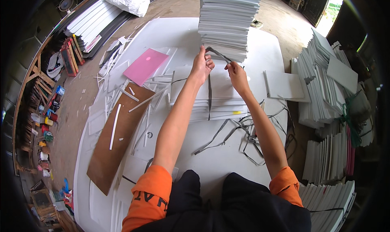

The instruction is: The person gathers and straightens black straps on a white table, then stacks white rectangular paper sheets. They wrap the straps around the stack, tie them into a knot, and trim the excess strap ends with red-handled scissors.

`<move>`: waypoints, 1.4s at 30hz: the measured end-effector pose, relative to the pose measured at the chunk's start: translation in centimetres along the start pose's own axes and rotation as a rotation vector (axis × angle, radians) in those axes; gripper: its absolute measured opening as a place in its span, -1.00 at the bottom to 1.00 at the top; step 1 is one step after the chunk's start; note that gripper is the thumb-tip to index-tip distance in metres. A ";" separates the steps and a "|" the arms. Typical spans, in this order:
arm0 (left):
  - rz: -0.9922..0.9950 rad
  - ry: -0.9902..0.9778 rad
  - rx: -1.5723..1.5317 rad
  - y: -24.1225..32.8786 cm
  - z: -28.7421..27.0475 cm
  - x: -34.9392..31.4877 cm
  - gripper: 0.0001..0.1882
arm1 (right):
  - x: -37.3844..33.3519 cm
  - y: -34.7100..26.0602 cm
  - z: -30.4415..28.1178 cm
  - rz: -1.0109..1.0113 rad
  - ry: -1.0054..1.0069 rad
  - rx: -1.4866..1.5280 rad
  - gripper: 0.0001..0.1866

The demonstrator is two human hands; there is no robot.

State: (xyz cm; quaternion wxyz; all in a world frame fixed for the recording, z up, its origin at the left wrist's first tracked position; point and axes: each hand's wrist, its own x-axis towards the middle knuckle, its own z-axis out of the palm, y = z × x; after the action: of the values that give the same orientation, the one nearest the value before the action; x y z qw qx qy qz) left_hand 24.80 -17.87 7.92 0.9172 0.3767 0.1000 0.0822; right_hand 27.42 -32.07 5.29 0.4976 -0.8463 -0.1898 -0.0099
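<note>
Two hands meet over a low stack of white sheets (219,95), each pinching a dark strap (209,98) that wraps it. The left hand (202,65) grips the strap's upper end with thumb and fingers closed on it; the right hand (237,75), just beside it, pinches the other end, which slants up toward the tall stack (227,22) behind. Below the hands the strap's long run drops straight toward the person, across the sheets' top and over their near edge. Both hands sit at the stack's far side, close to each other, the left a little farther out. Loose straps (248,138) lie tangled on the white tabletop (268,49) to the right of the arms. A brown board (118,134) and a pink sheet (145,65) lie to the left among white offcuts. More white stacks (329,89) stand at the right; a cluttered shelf (44,110) lines the left wall.
</note>
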 end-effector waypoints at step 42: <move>0.044 0.039 1.395 -1.3 -6.2 -0.2 -0.80 | 0.3 -0.9 5.6 0.278 -0.149 -0.312 -0.65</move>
State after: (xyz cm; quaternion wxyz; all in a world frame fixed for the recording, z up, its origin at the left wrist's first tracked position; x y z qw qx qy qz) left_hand 23.17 -14.69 2.71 0.4571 0.8783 0.1384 0.0241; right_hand 26.39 -26.86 3.28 0.3417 -0.9295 -0.1037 0.0924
